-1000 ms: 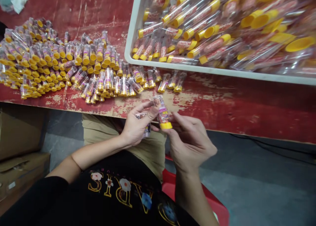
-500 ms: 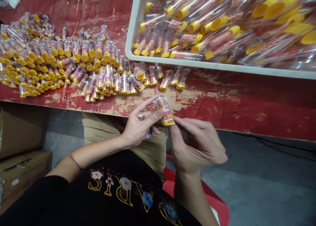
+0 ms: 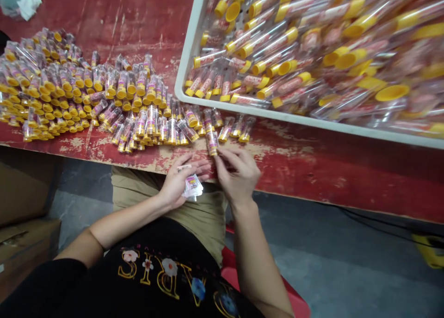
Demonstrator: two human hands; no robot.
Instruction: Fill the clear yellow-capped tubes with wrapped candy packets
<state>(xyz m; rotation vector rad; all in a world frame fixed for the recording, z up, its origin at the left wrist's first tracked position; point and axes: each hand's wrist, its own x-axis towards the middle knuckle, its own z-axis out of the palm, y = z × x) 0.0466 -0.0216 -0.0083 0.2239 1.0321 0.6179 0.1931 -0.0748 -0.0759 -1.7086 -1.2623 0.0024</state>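
Observation:
Just above the table's front edge, my right hand (image 3: 239, 174) pinches the yellow end of a small clear plastic tube (image 3: 212, 141) with a pink-and-purple label. The tube's far end meets the near side of the grouped tubes. My left hand (image 3: 180, 181) is to the left, over my lap, with a small stack of printed labels (image 3: 192, 187) held under the thumb. Its other fingers are stretched out. Many similar labelled tubes (image 3: 151, 119) with yellow ends stand and lie in a dense group beyond my hands.
A white tray (image 3: 294, 119) full of larger yellow-capped tubes takes up the right back of the worn red table (image 3: 312, 170). Cardboard boxes (image 3: 27, 183) stand on the floor at left. A red stool (image 3: 294, 295) is under me. A crumpled white tissue (image 3: 29, 4) lies at the far left.
My right hand has carried the tube away from my left hand, forward and left to the group. My left hand has let go of the tube and its fingers have spread, keeping the labels.

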